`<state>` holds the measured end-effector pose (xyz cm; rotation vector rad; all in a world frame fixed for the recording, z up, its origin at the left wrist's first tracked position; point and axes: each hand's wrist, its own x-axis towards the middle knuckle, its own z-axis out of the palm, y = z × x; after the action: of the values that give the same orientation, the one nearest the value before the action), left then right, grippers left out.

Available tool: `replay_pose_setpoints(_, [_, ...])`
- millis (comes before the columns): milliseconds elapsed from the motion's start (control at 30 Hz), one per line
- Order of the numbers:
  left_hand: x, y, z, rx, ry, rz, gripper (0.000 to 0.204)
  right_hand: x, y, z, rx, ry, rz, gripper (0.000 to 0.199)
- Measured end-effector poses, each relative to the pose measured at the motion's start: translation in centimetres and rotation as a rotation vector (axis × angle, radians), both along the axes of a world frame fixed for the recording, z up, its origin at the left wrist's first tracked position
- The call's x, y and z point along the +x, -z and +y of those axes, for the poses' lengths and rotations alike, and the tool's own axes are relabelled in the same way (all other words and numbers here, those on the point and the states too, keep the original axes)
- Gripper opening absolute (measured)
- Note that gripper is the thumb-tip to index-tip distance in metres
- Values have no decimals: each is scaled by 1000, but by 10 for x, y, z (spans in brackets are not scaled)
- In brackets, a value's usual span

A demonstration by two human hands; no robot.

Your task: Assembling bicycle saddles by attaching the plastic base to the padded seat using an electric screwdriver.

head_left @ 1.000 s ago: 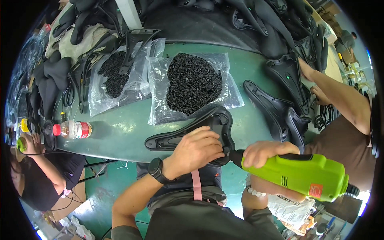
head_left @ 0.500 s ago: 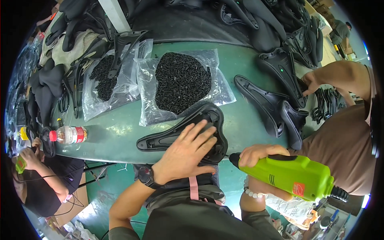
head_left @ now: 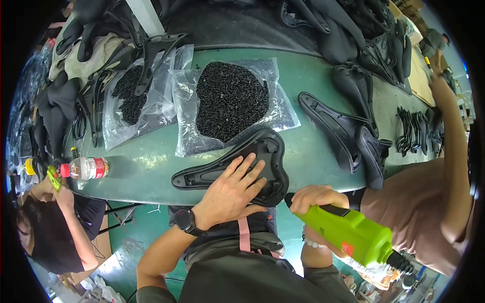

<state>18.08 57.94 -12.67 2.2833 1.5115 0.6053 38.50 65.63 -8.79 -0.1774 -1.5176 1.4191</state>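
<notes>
A black bicycle saddle (head_left: pixel 273 160) lies underside up at the table's near edge, its narrow nose pointing left. My left hand (head_left: pixel 230 193) rests flat on it, fingers spread over the middle and the near part of its wide end. In my right hand (head_left: pixel 318 199) is a green electric screwdriver (head_left: pixel 353 230), held with its black front end pointing left, close beside the saddle's near right edge. I cannot make out whether the tool touches the saddle. Just behind the saddle, an open clear plastic bag (head_left: pixel 185 118) holds a heap of small black screws (head_left: pixel 232 101).
Another bag of screws (head_left: pixel 130 96) lies left. Several saddles (head_left: pixel 331 131) sit at right, with more piled behind. A bottle (head_left: pixel 88 168) stands near the left edge. One co-worker (head_left: pixel 55 227) is at left, another's arm (head_left: pixel 447 151) at right, near black metal parts (head_left: pixel 411 131).
My right hand has swung the screwdriver's rear end down and left. The right co-worker's hand has left the saddles, one of which is now turned over. The left co-worker has raised a green tool.
</notes>
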Motion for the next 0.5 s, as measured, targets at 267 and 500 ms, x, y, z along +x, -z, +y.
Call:
replay_pose_setpoints(267, [-6,-3,-4,7,-26,-7,65,-5,-43,4,-47,-99,103,46])
replay_pose_setpoints(500, [-72,-4,-38,90,-450,143,79,48,-30,18,-363,-226,213,95])
